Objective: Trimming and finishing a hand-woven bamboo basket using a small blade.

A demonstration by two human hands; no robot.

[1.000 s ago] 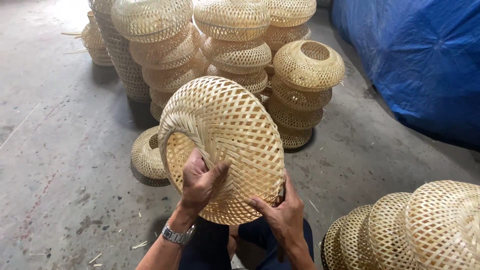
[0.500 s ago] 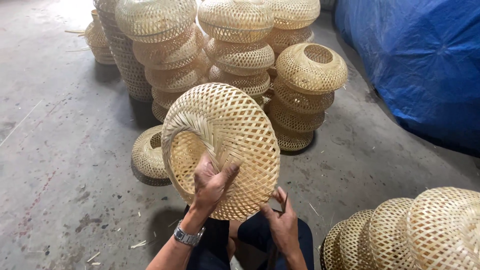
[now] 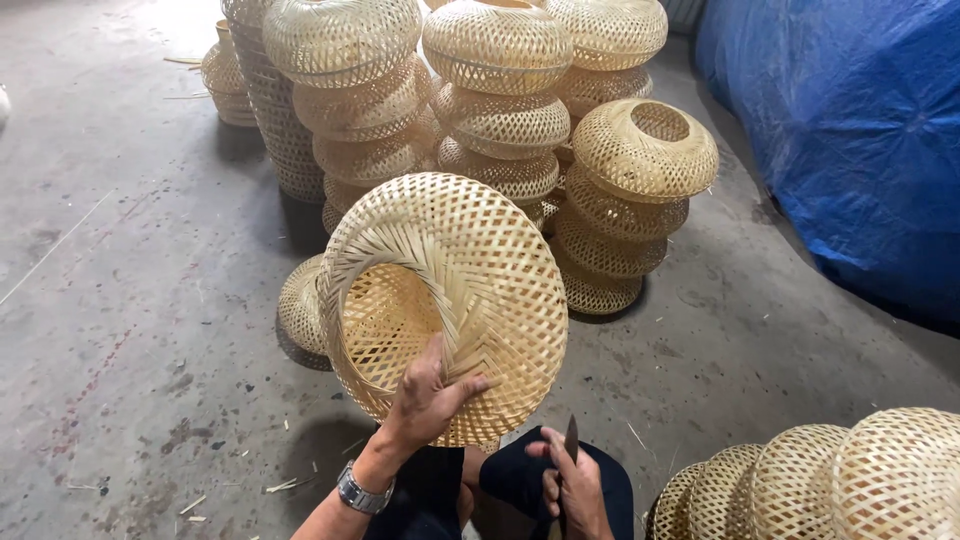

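Grey concrete floor (image 3: 130, 330) spreads beneath tall stacks of woven bamboo shades (image 3: 495, 110), with a blue tarpaulin (image 3: 850, 140) at the right. Above the knees, the left hand (image 3: 425, 400) grips the rim of a round woven bamboo shade (image 3: 470, 270), tilted on edge with its opening facing left, fingers curled over the weave. Just below it, the right hand (image 3: 570, 490) is closed around a small knife (image 3: 571, 440), blade pointing up, apart from the shade.

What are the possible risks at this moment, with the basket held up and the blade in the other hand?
The right hand holds a knife pointing up near the left hand; a slip might cut fingers. Only the left hand grips the woven basket by its rim, so it may tip or drop.
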